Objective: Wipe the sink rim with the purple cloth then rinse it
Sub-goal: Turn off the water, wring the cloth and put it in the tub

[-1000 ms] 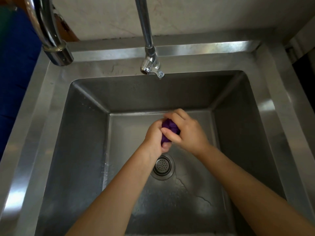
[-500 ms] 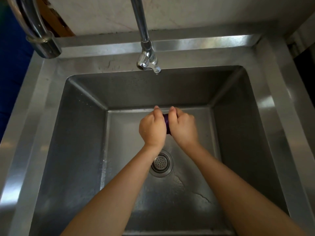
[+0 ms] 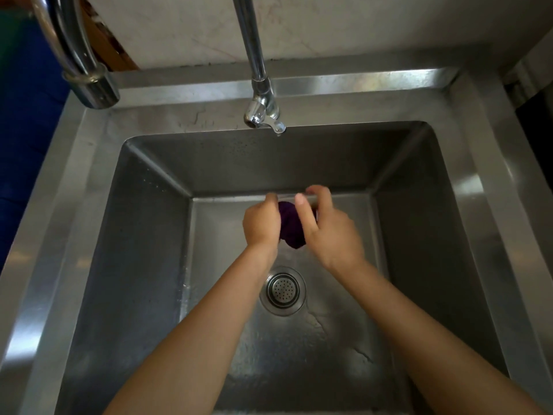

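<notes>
Purple cloth (image 3: 291, 224) bunched between both hands over steel sink (image 3: 143, 250).

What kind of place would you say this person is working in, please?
Probably a kitchen or utility wash area: a deep stainless steel sink with a drain strainer, and two chrome taps above it.

A slim chrome tap (image 3: 263, 112) hangs over the back of the basin, its spout wet at the tip. A thicker curved chrome pipe (image 3: 80, 64) ends at the far left corner. Behind both stands a pale marbled wall (image 3: 344, 25) (faintly veined). A round perforated drain strainer (image 3: 282, 290) sits in the basin floor. Something dark blue (image 3: 27, 130) fills the left edge.
</notes>
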Tool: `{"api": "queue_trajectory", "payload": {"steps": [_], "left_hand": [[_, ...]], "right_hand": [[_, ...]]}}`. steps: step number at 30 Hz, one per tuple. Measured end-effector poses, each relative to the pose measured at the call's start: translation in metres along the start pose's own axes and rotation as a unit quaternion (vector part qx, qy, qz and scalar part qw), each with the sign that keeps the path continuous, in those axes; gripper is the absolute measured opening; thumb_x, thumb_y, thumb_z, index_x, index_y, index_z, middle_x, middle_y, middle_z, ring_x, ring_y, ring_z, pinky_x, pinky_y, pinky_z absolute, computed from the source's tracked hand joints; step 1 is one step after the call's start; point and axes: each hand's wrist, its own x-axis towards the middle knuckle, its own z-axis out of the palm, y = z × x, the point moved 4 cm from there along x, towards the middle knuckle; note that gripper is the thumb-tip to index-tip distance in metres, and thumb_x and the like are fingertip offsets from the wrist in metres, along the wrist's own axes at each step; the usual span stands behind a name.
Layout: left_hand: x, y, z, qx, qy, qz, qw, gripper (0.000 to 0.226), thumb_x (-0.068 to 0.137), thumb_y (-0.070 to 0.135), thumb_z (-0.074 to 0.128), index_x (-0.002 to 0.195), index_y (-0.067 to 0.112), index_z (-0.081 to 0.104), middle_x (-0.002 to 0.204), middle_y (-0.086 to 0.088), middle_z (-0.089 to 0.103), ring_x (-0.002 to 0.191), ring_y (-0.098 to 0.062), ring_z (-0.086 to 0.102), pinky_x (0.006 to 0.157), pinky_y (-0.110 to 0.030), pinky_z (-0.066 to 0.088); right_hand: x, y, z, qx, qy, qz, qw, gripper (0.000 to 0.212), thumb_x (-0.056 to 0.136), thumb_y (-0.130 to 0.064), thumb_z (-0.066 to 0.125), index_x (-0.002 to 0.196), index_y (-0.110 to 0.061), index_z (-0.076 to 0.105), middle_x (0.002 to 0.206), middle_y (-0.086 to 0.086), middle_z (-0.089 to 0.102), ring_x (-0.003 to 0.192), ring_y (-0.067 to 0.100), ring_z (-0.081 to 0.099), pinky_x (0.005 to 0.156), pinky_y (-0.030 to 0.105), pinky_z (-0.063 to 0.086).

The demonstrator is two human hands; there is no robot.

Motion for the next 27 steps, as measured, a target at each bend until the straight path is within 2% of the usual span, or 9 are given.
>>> {"api": "queue_trajectory", "payload": {"steps": [2,4,7,11,15,18,22,24,27], "left_hand": [[-0.002,0.001,0.005,-0.047,-0.022,-0.064,0.997,0.029,0.086,0.027,0.049,0.061,0.014,0.053,0.06,-0.004,0.055,0.054,-0.02,0.051,0.048,-0.024,0.037],[-0.006,0.0,0.017,-0.122,-0.076,-0.129,0.981,0.028,0.09,0.024,0.049,0.065,0.014,0.054,0.055,-0.003,0.059,0.057,-0.019,0.055,0.052,-0.026,0.043],[-0.02,0.001,0.024,-0.157,-0.156,-0.174,0.96,0.034,0.095,0.028,0.039,0.067,0.015,0.053,0.041,0.0,0.057,0.044,-0.015,0.059,0.039,-0.018,0.043],[-0.029,0.001,0.021,-0.081,-0.143,-0.144,0.976,0.036,0.091,0.025,0.038,0.056,0.018,0.043,0.028,0.006,0.041,0.021,-0.006,0.039,0.032,-0.004,0.025],[-0.025,0.01,0.022,-0.047,-0.072,-0.017,0.996,0.044,0.089,0.024,0.043,0.046,0.019,0.046,0.031,0.006,0.044,0.035,-0.012,0.042,0.034,-0.016,0.028],[-0.017,0.024,0.019,0.038,0.002,0.106,0.994,0.05,0.09,0.025,0.042,0.041,0.015,0.045,0.043,-0.003,0.047,0.049,-0.025,0.047,0.048,-0.03,0.036],[-0.021,0.039,0.016,0.151,0.051,0.228,0.961,0.05,0.096,0.022,0.039,0.05,0.005,0.05,0.056,-0.008,0.056,0.065,-0.025,0.047,0.057,-0.035,0.024],[-0.02,0.045,0.018,0.181,0.054,0.272,0.943,0.048,0.097,0.021,0.039,0.063,-0.006,0.057,0.071,-0.023,0.065,0.074,-0.034,0.054,0.062,-0.033,0.027],[-0.013,0.051,0.02,0.191,0.053,0.303,0.932,0.047,0.098,0.023,0.039,0.067,-0.007,0.058,0.079,-0.029,0.066,0.082,-0.041,0.059,0.065,-0.038,0.035]], "right_hand": [[-0.008,-0.007,-0.005,-0.13,0.049,-0.13,0.982,0.06,0.085,-0.065,0.026,0.134,-0.031,0.037,0.138,0.003,0.048,0.109,0.03,0.057,0.078,0.041,0.051],[-0.007,-0.007,0.001,-0.186,0.046,-0.203,0.96,0.063,0.084,-0.062,0.028,0.133,-0.026,0.044,0.14,0.007,0.046,0.108,0.033,0.056,0.07,0.042,0.053],[0.002,-0.008,0.0,-0.192,0.08,-0.276,0.938,0.053,0.085,-0.054,0.037,0.115,-0.017,0.062,0.108,0.01,0.063,0.084,0.029,0.063,0.052,0.035,0.053],[0.014,-0.008,-0.007,-0.204,0.143,-0.336,0.908,0.039,0.089,-0.039,0.04,0.079,-0.014,0.068,0.067,0.007,0.063,0.051,0.026,0.061,0.038,0.028,0.043],[0.021,-0.014,-0.019,-0.214,0.219,-0.299,0.904,0.044,0.093,-0.027,0.031,0.061,-0.015,0.058,0.049,0.006,0.058,0.037,0.028,0.054,0.035,0.025,0.031],[0.025,-0.016,-0.018,-0.177,0.203,-0.209,0.94,0.041,0.089,-0.027,0.03,0.061,-0.012,0.055,0.047,0.012,0.059,0.039,0.034,0.055,0.04,0.025,0.027],[0.03,-0.011,-0.01,-0.085,0.118,-0.086,0.986,0.044,0.096,-0.027,0.023,0.084,-0.006,0.059,0.078,0.024,0.068,0.075,0.043,0.063,0.059,0.039,0.043],[0.033,-0.013,-0.012,-0.046,0.093,-0.053,0.993,0.041,0.098,-0.025,0.026,0.089,-0.004,0.06,0.088,0.025,0.068,0.085,0.042,0.062,0.069,0.04,0.046],[0.041,-0.014,-0.015,-0.028,0.058,-0.016,0.998,0.042,0.098,-0.024,0.025,0.095,-0.003,0.061,0.099,0.026,0.066,0.095,0.041,0.06,0.076,0.038,0.045]]}}
